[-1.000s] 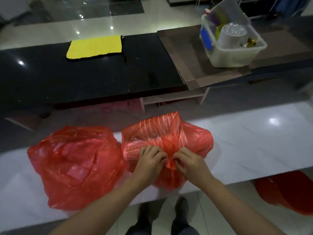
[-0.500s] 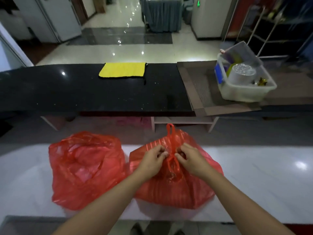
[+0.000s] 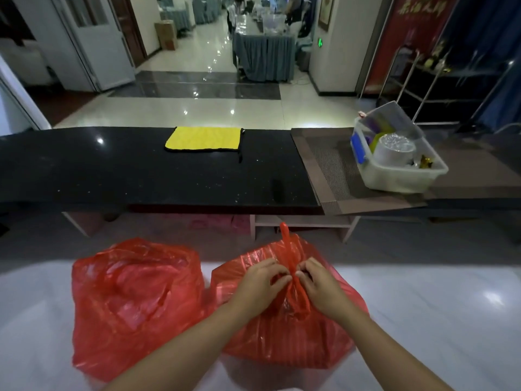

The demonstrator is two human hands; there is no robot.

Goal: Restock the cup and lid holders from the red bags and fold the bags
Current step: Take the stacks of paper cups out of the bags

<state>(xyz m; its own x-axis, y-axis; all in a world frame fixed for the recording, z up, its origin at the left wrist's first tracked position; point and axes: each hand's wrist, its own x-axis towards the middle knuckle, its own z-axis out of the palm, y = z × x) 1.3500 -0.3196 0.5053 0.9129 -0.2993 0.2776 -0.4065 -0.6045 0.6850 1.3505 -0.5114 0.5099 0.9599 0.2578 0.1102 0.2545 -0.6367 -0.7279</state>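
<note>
Two red plastic bags stand side by side on the white marble counter (image 3: pixel 437 306) in front of me. The right red bag (image 3: pixel 284 342) is striped, full and tied at the top with knotted handles (image 3: pixel 293 277), one loop sticking up. My left hand (image 3: pixel 260 287) and my right hand (image 3: pixel 320 286) both pinch that knot from either side. The left red bag (image 3: pixel 132 303) is crumpled and closed, untouched. What the bags hold is hidden.
Beyond a gap lies a black counter (image 3: pixel 141 176) with a yellow cloth (image 3: pixel 204 138) on it. At its right end a brown mat (image 3: pixel 332 176) carries a clear plastic bin (image 3: pixel 394 176) holding stacked lids and packets. A tiled hallway stretches behind.
The view has tilted up, showing more of the hall. Both hands stayed on the right bag's knot, and a handle loop now stands up above it.
</note>
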